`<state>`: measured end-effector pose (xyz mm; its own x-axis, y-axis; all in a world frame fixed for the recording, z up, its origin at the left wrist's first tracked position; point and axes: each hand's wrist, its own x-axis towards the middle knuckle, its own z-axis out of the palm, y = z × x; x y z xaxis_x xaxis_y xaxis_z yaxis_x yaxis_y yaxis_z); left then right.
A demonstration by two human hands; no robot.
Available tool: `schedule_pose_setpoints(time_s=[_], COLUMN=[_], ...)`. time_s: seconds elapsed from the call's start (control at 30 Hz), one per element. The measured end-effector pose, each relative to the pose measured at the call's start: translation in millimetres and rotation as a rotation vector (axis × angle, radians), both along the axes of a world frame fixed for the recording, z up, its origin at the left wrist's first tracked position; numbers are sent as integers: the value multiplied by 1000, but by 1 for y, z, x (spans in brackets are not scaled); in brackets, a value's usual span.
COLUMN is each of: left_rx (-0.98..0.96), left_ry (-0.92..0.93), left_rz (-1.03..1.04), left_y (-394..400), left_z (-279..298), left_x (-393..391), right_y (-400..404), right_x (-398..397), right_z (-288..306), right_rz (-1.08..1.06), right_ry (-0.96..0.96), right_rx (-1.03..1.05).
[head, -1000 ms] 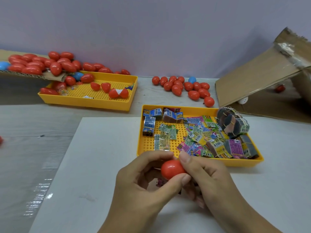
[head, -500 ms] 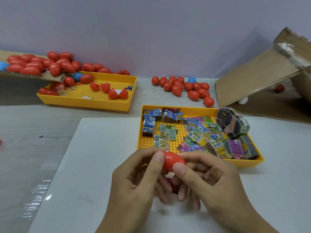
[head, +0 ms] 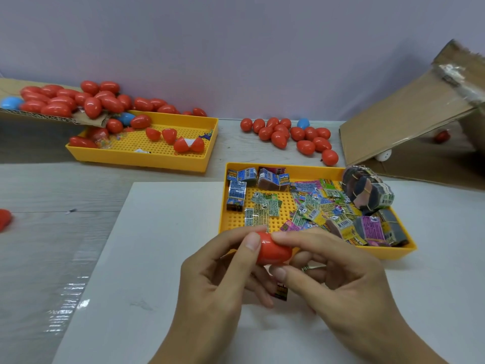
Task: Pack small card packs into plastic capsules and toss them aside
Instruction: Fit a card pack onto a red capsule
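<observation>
Landmark: the card tray (head: 278,171), a yellow pegged tray on the white board (head: 157,258); all places below are given from it.
Capsule: the red capsule (head: 274,252) sits just in front of the card tray's near rim, held above the white board between your two hands.
Left hand: your left hand (head: 217,279) pinches the capsule's left end, thumb on its top and fingers curled beneath.
Right hand: your right hand (head: 338,282) grips the capsule's right end, forefinger along the top and thumb below.
Card pack in hand: a small dark card pack (head: 280,294) shows below the capsule, between your fingers; you cannot tell which hand holds it.
Loose card packs: card packs (head: 309,208) lie scattered inside the card tray, blue ones at its far left corner, a banded bundle (head: 367,189) at its far right corner.
Finished capsules: a cluster of red capsules (head: 288,136) with one blue lies on the table behind the card tray.
Second tray: another yellow tray (head: 147,158) stands behind and to the left of the card tray, holding capsule halves.
Supply pile: capsules (head: 65,101) are heaped on cardboard at that tray's far left end.
Cardboard box: a tilted cardboard flap (head: 409,111) stands behind and to the right of the card tray.
</observation>
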<state>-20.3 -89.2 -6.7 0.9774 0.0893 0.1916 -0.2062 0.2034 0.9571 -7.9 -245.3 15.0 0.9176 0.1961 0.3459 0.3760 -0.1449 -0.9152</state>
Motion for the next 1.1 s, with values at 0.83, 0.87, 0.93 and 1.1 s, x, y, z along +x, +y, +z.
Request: schedule_pose_setpoints(time_s=[0.83,0.87,0.93,1.1], left_rx=[-29,-32,-48,-40], left_ry=[-115,-118,-118,-146], left_rz=[64,64,59,70], left_y=[0,0,0,0], left_z=[-2,-2,-2,2], left_x=[0,0,1,2], right_y=[-39,-38,-36,-31], right_x=[11,12,13,11], right_z=[40,38,36,26], right_rz=[32,18,9,26], right_ry=[97,70,23,-39], right_rx=[-1147,-1156,-1172,-1172])
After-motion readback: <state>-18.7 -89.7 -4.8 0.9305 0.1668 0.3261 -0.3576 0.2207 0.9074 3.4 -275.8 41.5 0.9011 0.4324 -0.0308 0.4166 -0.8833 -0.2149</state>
